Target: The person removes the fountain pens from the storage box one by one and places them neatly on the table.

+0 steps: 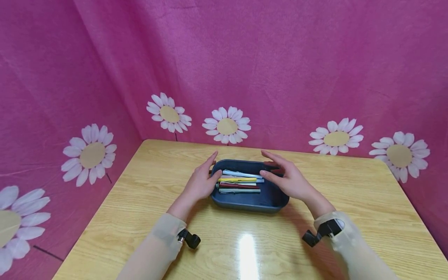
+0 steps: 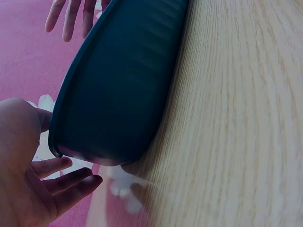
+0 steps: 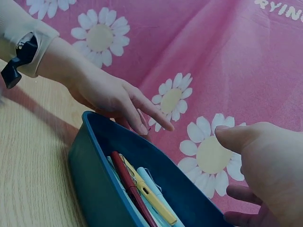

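Note:
A dark blue, rounded oblong tray (image 1: 249, 207) sits on the table with several pens in its left part. Among them are a yellow pen (image 1: 241, 180), a dark red pen (image 3: 127, 175), a grey-green pen (image 1: 241, 191) and a whitish one (image 1: 242, 174). At the tray's left end is my left hand (image 1: 200, 182), its thumb at the rim and its loosely extended fingers outside the end wall. My right hand (image 1: 293, 179) is spread at the right end, thumb over the inside and fingers toward the far rim. Neither hand grips a pen.
The wooden table (image 1: 150, 179) extends around the tray. Behind it and to the left hangs a pink cloth (image 1: 266, 74) printed with white daisies. Each wrist wears a band with a small black camera, such as the right camera (image 1: 323, 232).

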`<state>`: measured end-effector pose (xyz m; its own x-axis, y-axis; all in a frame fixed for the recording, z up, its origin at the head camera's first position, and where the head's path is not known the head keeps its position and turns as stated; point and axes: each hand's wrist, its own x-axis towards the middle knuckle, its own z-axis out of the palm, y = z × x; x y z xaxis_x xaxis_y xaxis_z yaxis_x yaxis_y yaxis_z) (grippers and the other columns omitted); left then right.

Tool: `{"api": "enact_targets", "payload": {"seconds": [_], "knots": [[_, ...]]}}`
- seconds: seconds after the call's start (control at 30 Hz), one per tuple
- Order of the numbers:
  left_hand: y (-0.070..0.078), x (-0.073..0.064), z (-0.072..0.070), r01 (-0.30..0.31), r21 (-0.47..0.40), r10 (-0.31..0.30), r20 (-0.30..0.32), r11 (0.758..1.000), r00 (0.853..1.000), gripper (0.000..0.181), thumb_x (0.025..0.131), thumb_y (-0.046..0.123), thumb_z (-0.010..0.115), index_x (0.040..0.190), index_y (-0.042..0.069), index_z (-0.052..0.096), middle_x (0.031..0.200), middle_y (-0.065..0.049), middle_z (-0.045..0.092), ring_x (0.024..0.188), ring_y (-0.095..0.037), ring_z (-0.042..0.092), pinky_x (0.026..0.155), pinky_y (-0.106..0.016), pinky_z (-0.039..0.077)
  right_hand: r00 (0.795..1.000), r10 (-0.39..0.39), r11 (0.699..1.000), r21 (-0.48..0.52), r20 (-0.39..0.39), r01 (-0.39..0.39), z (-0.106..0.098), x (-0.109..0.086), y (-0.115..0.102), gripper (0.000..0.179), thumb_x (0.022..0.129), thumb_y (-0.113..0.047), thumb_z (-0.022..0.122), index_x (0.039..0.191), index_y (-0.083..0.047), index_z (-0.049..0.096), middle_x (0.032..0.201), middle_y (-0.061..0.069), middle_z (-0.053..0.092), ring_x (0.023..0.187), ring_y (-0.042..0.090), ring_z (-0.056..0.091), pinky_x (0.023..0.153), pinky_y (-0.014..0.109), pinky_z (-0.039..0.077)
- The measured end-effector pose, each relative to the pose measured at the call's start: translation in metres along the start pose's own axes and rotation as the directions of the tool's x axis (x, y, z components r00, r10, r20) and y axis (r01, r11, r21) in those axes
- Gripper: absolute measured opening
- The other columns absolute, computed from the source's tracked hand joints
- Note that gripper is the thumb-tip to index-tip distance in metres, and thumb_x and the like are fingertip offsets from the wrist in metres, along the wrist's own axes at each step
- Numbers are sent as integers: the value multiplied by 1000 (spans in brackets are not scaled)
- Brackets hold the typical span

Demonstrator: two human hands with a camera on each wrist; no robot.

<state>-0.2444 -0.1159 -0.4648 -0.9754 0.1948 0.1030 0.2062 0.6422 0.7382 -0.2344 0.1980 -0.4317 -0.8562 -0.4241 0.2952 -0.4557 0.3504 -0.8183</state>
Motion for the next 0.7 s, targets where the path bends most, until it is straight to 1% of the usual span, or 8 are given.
{"api": "enact_targets", "payload": {"seconds": [0.07,0.17,0.3,0.4,0.53,0.7], "knots": [[0,1,1,4,-6,-4,-4,1000,1000,68,109,28,60,169,30,28,156,-17,53,136,-39,55,115,-56,42,1000,-5,1000,4,5,5,1,2,0,64,102,-12,72,161,-9,47,160,13,48,134,41,58,109,64,45],[0,1,2,5,-24,-5,-12,1000,1000,65,110,23,57,169,25,31,154,-20,54,138,-40,52,115,-56,42,1000,-8,1000,20,17,8,2,3,0,64,102,-11,72,160,-8,47,159,15,50,132,42,59,108,64,46],[-1,1,4,23,-40,-24,-15,999,1000,60,110,19,55,167,21,36,153,-20,54,141,-39,48,117,-57,39,1000,9,999,51,29,-10,4,5,-1,61,102,-11,71,159,-7,49,157,15,52,132,41,59,107,63,47],[-2,1,6,27,-38,-28,-17,999,999,58,110,16,53,166,19,38,153,-19,55,140,-38,49,118,-56,38,999,26,998,64,30,-28,5,6,-1,59,103,-11,71,158,-6,50,157,16,52,133,39,59,106,61,48],[-4,1,7,8,-33,-9,-31,999,999,55,109,12,52,163,14,43,149,-22,58,136,-37,55,116,-54,40,999,40,997,72,27,-42,6,7,1,57,103,-11,70,157,-6,51,155,16,54,132,37,60,106,59,49],[-6,3,9,-8,-34,7,-44,999,999,49,109,11,50,157,7,51,148,-21,59,139,-36,53,117,-51,40,998,47,996,79,38,-50,7,9,2,56,103,-12,70,156,-6,52,154,15,55,132,36,61,105,55,51]]}}
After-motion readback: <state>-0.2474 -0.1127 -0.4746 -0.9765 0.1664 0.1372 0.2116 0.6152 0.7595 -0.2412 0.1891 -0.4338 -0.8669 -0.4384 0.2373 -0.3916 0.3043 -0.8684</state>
